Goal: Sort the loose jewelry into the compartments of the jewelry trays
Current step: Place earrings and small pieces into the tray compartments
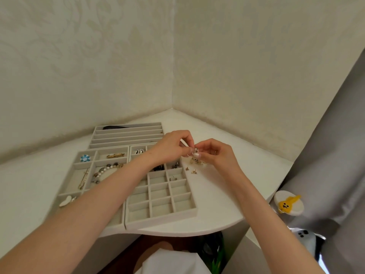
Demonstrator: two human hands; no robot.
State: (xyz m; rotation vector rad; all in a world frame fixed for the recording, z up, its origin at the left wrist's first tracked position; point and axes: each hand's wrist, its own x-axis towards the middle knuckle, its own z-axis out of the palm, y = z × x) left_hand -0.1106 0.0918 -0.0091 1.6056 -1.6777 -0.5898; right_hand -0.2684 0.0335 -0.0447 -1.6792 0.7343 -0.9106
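Observation:
Three grey velvet jewelry trays lie on a white corner table: a grid tray (162,212) in front, a tray of larger compartments (87,165) to its left, and a long-slot tray (126,133) behind. My left hand (171,145) and my right hand (217,153) meet above the table just right of the grid tray, both pinching one small silver and gold jewelry piece (195,151). A small pile of loose gold jewelry (195,162) lies on the table below my fingers. The left tray holds a pearl bracelet (104,171), a blue flower brooch (85,158) and a gold clip (115,155).
Two patterned walls meet in a corner behind the table (227,196). A grey curtain (331,155) hangs at the right. A white plush with a yellow figure (288,202) sits beyond the table's rounded right edge. My knees show below the front edge.

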